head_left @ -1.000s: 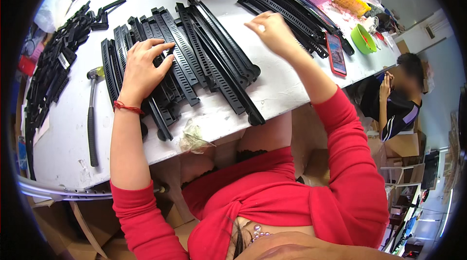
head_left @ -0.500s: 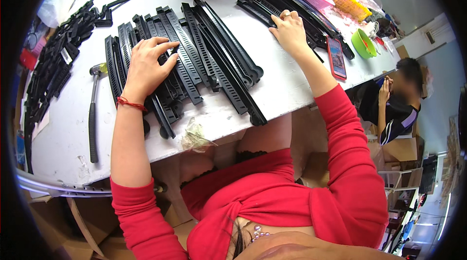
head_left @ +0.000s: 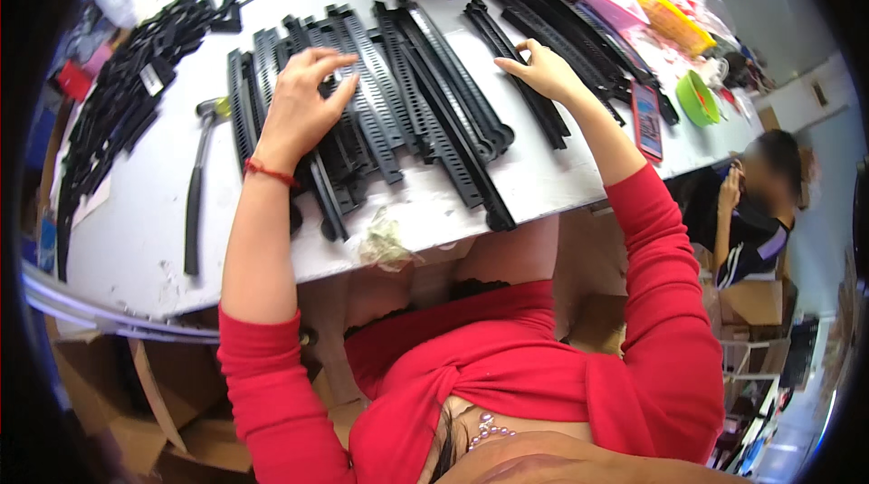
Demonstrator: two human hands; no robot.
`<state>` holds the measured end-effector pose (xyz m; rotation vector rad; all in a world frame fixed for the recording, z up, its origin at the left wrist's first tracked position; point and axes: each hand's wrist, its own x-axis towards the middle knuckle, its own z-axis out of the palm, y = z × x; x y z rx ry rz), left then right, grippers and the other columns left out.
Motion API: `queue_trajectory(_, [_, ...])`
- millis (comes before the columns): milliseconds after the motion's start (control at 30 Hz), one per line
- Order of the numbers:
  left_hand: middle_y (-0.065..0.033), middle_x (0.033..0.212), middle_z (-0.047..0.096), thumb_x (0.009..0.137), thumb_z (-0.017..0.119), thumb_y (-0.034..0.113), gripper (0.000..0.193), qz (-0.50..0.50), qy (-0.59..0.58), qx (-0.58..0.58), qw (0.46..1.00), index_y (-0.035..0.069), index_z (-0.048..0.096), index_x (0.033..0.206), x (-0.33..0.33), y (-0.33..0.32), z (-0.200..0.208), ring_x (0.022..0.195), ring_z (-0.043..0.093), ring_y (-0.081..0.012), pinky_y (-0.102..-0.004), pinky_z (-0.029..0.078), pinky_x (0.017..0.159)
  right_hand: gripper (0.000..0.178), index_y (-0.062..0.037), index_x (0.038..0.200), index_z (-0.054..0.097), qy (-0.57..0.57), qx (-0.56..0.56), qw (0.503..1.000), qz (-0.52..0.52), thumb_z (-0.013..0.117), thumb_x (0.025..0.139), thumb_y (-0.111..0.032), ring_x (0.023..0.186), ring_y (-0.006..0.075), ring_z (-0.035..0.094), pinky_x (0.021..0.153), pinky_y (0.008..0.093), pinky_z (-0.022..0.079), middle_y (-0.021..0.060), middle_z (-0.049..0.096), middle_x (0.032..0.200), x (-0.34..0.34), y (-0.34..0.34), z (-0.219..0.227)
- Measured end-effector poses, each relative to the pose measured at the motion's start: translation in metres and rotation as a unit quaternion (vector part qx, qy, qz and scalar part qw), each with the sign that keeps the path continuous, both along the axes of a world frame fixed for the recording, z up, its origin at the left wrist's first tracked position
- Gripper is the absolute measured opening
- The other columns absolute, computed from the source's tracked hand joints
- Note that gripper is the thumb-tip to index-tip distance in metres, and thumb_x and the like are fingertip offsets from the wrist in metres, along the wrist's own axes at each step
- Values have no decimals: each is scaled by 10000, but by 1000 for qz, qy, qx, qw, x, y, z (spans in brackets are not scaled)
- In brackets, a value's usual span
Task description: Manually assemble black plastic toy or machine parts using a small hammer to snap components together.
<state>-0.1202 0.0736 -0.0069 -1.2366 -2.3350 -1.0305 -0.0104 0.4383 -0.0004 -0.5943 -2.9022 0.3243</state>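
A row of long black slotted rails (head_left: 371, 90) lies side by side on the white table in front of me. Over the left part of that row rests my left hand (head_left: 303, 104), its thumb and fingers apart; what lies under the palm is hidden. My right hand (head_left: 548, 76) has thumb and fingers around a narrow black rail (head_left: 543, 117), which lies slanted between the row and a pile of black rails (head_left: 588, 49) to the right. It may be more than one rail; blur hides this.
A hammer (head_left: 195, 203) lies left of the row, beyond it a heap of black parts (head_left: 127, 104). At the right are a red-edged phone (head_left: 646, 122), a green bowl (head_left: 696, 99) and a yellow basket (head_left: 670, 13). Crumpled film (head_left: 385, 244) sits at the table's edge. Another person (head_left: 747, 203) sits at right.
My right hand has drawn the narrow black rail away from the right-hand pile, toward me and the row. My left hand stays over the row. The whole view has shifted a little.
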Motion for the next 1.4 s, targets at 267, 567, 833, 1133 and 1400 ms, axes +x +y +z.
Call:
queue_trajectory(267, [-202, 1037, 713, 880, 625, 405, 420, 379, -173, 42, 908, 55, 715, 1093, -27, -85, 11, 986, 689, -331, -390, 520, 887, 634, -17, 1256, 634, 20, -364, 924, 115, 551, 945, -563, 1121, 235, 609, 994, 348, 424, 150, 683, 1180, -34, -67, 2])
queue_trajectory(567, [-173, 952, 717, 766, 760, 562, 728, 178, -491, 193, 831, -80, 671, 1099, -14, -82, 0, 955, 688, -241, -350, 531, 842, 480, -32, 1138, 660, -90, -716, 681, 121, 632, 934, -466, 744, 97, 684, 628, 177, 545, 53, 714, 899, -50, -94, 11])
queue_trajectory(833, [-94, 933, 716, 827, 789, 330, 451, 63, -589, 225, 774, -3, 659, 1102, -27, -41, 11, 701, 700, -179, -278, 576, 611, 465, 2, 1091, 669, -124, -769, 599, 183, 791, 818, -354, 683, 148, 713, 627, 272, 609, 107, 733, 911, -91, -143, 4])
queue_trajectory(1133, [-68, 981, 630, 900, 578, 278, 297, -31, -523, 273, 807, 72, 611, 1112, -23, 22, 16, 831, 622, -136, -297, 529, 755, 382, -27, 1073, 670, 28, -845, 512, 155, 790, 820, -288, 820, 168, 708, 778, 297, 589, 86, 719, 967, -78, -172, 3])
queue_trajectory(1400, [-124, 1029, 682, 883, 691, 405, 521, -17, -524, 281, 804, -8, 605, 1188, -20, 38, 41, 865, 687, -195, -309, 576, 764, 924, -34, 1386, 333, 111, -780, 564, 249, 885, 652, -126, 1126, 213, 572, 996, 363, 472, 111, 561, 1218, -73, -175, 10])
